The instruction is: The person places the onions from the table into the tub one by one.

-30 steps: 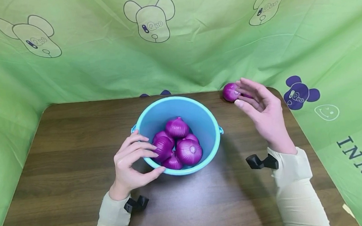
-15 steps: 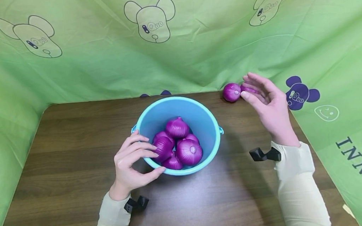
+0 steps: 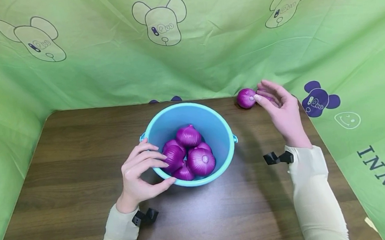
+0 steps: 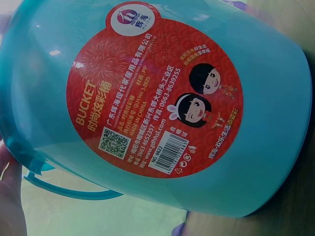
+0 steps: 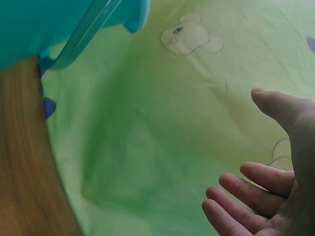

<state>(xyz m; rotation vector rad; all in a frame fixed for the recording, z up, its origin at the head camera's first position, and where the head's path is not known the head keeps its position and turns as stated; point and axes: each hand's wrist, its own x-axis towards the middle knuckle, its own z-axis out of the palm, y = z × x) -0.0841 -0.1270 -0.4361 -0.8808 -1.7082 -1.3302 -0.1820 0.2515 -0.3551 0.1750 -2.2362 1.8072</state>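
A light blue bucket (image 3: 231, 151) stands mid-table in the head view, with several purple onions (image 3: 201, 160) inside. My left hand (image 3: 139, 173) holds its near left rim, fingers over the edge into the bucket and thumb along the front. The left wrist view shows the bucket's side with a red label (image 4: 152, 98). At the back right lies another purple onion (image 3: 245, 98). My right hand (image 3: 281, 107) hovers over a further onion beside it, mostly hidden behind the fingers. In the right wrist view, that hand (image 5: 280, 201) has thumb and fingers spread apart, nothing between them.
Green cloth (image 3: 107, 66) printed with cartoon heads hangs behind and beside the dark wooden table (image 3: 74, 174). The bucket's blue handle (image 5: 83, 39) hangs at its side in the right wrist view. Black cameras (image 3: 278, 157) sit at both wrists.
My right hand moved back and to the right, off the left onion, then slightly left again over the partly hidden one. My left hand and the bucket stayed put.
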